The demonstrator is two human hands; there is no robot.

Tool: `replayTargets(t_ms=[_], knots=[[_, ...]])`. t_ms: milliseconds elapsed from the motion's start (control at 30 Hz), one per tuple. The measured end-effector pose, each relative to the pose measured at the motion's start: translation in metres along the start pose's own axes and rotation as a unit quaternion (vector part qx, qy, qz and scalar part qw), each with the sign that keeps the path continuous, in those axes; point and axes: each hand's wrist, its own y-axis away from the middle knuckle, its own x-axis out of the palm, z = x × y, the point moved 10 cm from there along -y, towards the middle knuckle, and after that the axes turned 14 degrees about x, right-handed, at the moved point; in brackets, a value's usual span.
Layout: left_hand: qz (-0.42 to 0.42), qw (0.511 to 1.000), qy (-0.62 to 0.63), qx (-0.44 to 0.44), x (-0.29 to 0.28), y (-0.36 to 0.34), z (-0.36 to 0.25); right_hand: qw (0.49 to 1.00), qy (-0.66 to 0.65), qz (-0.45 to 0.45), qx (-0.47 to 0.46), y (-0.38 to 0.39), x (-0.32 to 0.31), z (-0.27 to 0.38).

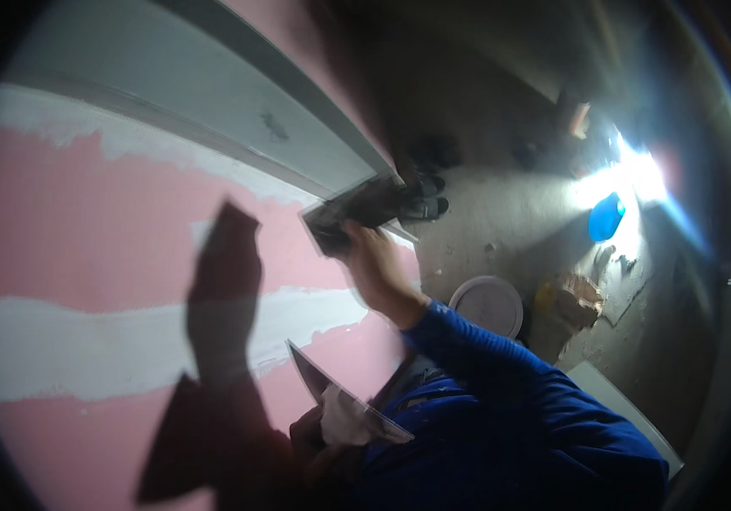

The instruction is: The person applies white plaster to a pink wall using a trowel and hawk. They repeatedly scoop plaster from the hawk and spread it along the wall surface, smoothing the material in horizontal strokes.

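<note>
My right hand grips a dark flat trowel, held at the end of the long grey ledge along the pink wallboard, which has bands of white compound. At lower centre my left hand is closed under a metal plate carrying a lump of pale compound. It is mostly in shadow. My arms cast dark shadows on the wall.
On the grey floor are dark sandals, a round bucket, a blue object before a bright lamp, crumpled brown scraps and a pale board.
</note>
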Motion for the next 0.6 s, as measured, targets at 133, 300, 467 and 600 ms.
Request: replayTargets(t_ms=[133, 300, 467, 600], knots=[[0.019, 0.987, 0.127, 0.100, 0.008, -0.033, 0.012, 0.893, -0.365, 0.072, 0.254, 0.038, -0.084, -0.079], [0.076, 0.969, 0.183, 0.150, 0.039, -0.084, 0.027, 0.982, 0.040, 0.140, -0.121, 0.076, -0.170, 0.042], [0.120, 0.963, 0.158, 0.185, 0.070, -0.103, 0.005, 0.947, -0.018, 0.270, -0.174, 0.120, -0.185, 0.085], [0.149, 0.962, 0.082, 0.215, 0.094, -0.094, 0.001, 0.931, 0.079, 0.257, -0.246, 0.141, -0.205, 0.101]])
